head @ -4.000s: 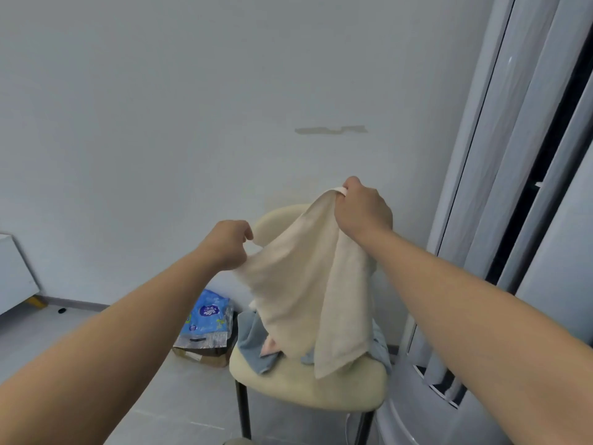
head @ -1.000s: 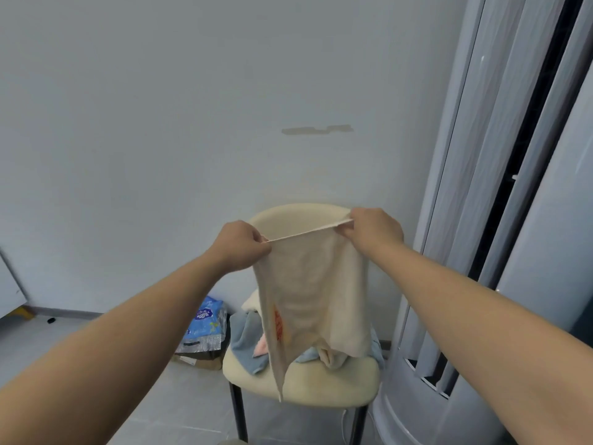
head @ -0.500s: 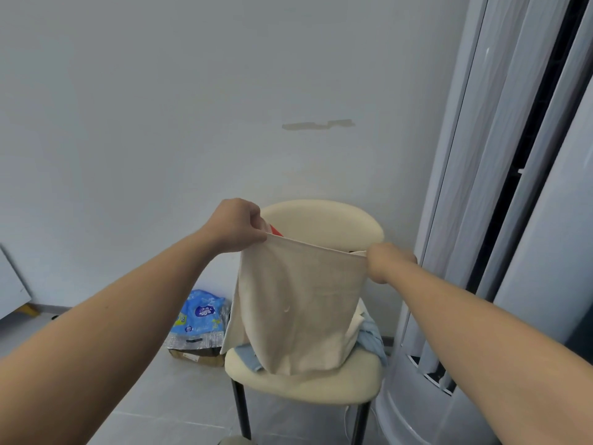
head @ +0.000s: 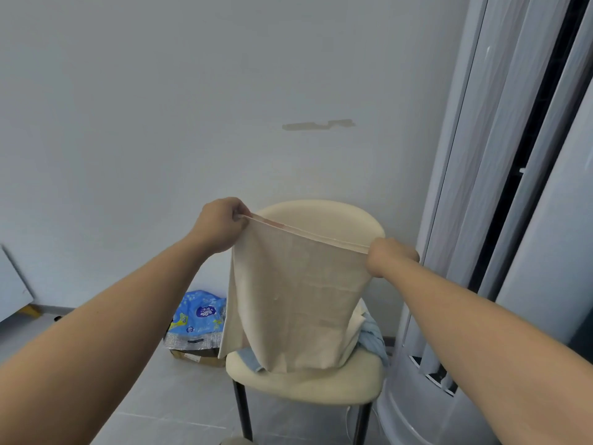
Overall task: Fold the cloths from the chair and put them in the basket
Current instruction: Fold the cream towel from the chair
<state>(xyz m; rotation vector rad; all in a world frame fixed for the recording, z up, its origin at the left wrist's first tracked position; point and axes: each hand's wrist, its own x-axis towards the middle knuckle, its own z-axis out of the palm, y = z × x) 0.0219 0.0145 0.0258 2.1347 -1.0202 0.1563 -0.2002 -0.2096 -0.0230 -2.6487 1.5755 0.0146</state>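
Cream cloth (head: 298,297) hangs flat in front of the chair (head: 321,385), its top edge stretched taut between both hands. The left hand (head: 219,224) pinches the upper left corner, held higher; the right hand (head: 390,256) grips the upper right corner. The cloth's lower edge reaches the seat, where a blue cloth (head: 372,337) lies. A blue packet (head: 197,314) sits on the floor beside the chair.

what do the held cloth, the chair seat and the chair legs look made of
Beige cloth: likely woven cotton or linen, matte; a fine weave shows, and it hangs limp from the left hand and right hand. Chair seat: seemingly cream padded vinyl or faux leather, smooth with rounded edges. Chair legs: probably black-painted metal, thin and straight.
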